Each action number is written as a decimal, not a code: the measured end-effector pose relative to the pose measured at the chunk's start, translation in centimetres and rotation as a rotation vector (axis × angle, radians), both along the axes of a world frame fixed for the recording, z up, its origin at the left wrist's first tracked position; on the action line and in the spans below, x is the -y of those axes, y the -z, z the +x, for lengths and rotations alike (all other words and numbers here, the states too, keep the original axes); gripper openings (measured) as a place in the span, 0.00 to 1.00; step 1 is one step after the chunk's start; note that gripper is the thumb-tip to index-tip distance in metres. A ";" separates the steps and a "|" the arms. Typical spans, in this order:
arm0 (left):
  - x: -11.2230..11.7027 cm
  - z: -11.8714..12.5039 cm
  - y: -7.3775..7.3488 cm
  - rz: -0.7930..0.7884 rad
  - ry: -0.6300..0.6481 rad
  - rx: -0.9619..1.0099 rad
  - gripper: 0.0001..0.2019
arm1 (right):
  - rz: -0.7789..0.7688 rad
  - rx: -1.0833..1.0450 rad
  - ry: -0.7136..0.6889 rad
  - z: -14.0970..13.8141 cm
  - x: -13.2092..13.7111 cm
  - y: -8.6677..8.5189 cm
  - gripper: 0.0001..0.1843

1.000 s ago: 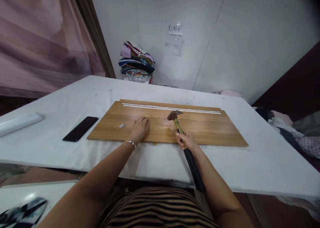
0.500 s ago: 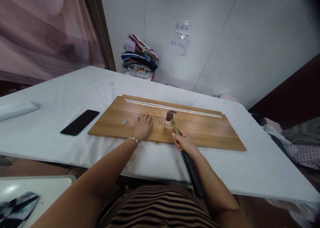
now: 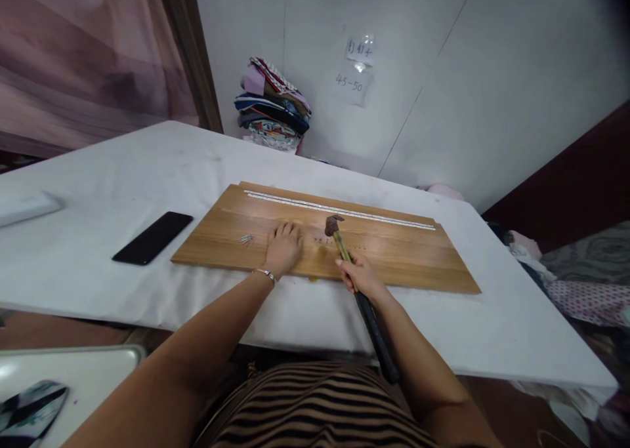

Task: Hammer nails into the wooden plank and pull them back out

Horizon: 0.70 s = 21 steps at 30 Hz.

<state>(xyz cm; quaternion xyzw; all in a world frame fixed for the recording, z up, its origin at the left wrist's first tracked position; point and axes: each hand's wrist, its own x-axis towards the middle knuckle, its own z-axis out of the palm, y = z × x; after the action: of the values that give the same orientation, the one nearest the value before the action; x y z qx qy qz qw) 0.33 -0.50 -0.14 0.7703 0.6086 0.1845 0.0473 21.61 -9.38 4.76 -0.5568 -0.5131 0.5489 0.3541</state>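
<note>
My left hand (image 3: 285,248) lies flat on the wooden board (image 3: 418,251), fingers stretched toward its far side. Just left of it is a small pile of nails (image 3: 246,239). In my right hand (image 3: 361,275) is a claw hammer (image 3: 371,323), gripped partway along the handle, with the black grip end pointing back toward me. Its rusty head is held over the middle of the board. Near the head, a short row of nails (image 3: 323,240) stands in the wood, and small dark marks continue to the right.
Two white strips (image 3: 339,210) run along the board's far edge. A black phone (image 3: 153,238) lies on the white-covered table (image 3: 162,166), left of the board. Folded clothes (image 3: 273,103) are stacked against the wall. A white chair (image 3: 98,363) stands at lower left.
The view has shifted slightly. Both hands keep nearly the same places on and over the board, and the hammer stays in my right hand.
</note>
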 end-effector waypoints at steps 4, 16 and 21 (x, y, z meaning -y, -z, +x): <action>0.1 0.0 0.0 0.005 0.006 0.024 0.19 | -0.010 0.017 -0.019 -0.1 -0.2 0.5 0.20; -0.1 0.1 0.2 0.003 -0.012 0.008 0.19 | -0.014 0.051 -0.023 0.1 -0.4 0.4 0.17; -0.1 0.1 0.1 -0.007 -0.010 0.002 0.20 | 0.010 0.026 0.001 0.2 -0.1 0.3 0.18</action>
<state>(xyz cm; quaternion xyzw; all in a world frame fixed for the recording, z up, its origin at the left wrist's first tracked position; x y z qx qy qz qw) 0.47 -0.44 -0.28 0.7670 0.6130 0.1832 0.0498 21.81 -9.24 4.49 -0.5627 -0.5201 0.5386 0.3504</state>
